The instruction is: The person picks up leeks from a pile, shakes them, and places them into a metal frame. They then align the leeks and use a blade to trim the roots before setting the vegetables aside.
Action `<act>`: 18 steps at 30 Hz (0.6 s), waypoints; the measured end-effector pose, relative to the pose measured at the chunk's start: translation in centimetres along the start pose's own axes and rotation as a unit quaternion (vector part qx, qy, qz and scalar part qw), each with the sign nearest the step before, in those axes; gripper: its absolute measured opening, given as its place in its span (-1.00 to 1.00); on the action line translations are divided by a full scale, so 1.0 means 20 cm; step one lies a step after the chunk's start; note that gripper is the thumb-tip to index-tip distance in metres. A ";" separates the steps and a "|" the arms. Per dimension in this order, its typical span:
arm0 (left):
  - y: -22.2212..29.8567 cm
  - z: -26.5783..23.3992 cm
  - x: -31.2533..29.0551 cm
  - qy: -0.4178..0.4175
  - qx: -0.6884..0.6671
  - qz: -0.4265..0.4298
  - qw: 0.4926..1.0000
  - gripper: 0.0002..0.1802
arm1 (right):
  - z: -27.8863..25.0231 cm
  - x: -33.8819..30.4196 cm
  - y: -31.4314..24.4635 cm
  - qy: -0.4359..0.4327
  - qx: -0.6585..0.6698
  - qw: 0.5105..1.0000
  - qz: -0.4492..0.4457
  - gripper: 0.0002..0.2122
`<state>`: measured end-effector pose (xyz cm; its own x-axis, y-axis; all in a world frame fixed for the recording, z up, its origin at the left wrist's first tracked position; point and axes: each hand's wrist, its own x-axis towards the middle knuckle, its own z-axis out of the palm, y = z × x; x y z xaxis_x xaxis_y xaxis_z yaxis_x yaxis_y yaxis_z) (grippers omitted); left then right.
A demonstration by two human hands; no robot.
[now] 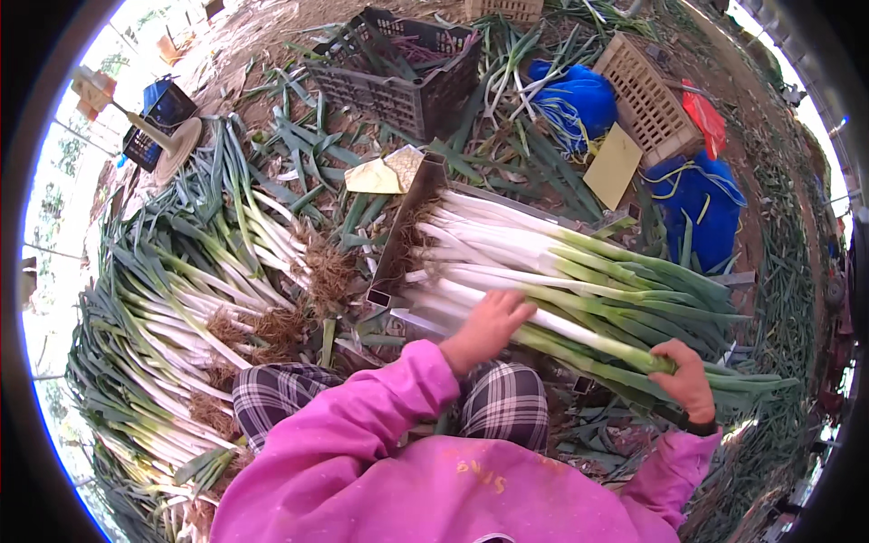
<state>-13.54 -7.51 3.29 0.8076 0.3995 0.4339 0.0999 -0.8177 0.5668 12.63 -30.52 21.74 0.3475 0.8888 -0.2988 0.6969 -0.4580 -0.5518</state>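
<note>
My left hand (489, 330) lies over the white shaft of a leek (597, 340), its fingers curled against it. Farther right, my right hand (685, 380) is closed around the same leek where it turns green. This leek lies at the near side of a bundle of leeks (507, 231), white root ends to the left and green leaves to the right. The bundle sits in a dark metal frame (403, 231), whose upright end plate stands by the roots. Much of my left hand's grip is hidden behind its own back.
A big heap of leeks (172, 308) with brown roots spreads at the left. Behind are a black crate (398, 95), a tan crate (647, 100), blue bundles (579, 100), and a yellowish board (614, 167). Loose leaves litter the ground. A round-based stand (178, 152) stands far left.
</note>
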 end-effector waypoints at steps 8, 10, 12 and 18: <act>-0.45 -0.05 -0.33 -0.055 0.018 -0.149 0.987 -0.65 | 0.54 0.40 0.13 0.016 -0.118 0.979 -0.167 -0.74; -0.52 -0.06 -0.39 -0.059 0.017 -0.170 0.983 -0.69 | 0.58 0.38 0.14 0.034 -0.098 0.980 -0.173 -0.79; -0.47 -0.09 -0.38 -0.026 0.053 -0.183 0.981 -0.79 | 0.65 0.34 0.19 0.044 -0.042 0.982 -0.179 -0.90; -0.33 -0.14 -0.25 -0.126 0.136 -0.251 0.950 -0.89 | 0.80 0.30 0.22 0.137 -0.070 0.980 -0.126 -0.94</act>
<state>-19.91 -2.97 -0.64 0.7290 0.6830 -0.0445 0.6280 -0.6417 0.4403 7.71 -27.50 5.17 0.2965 0.9529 0.0642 0.8546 -0.2347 -0.4631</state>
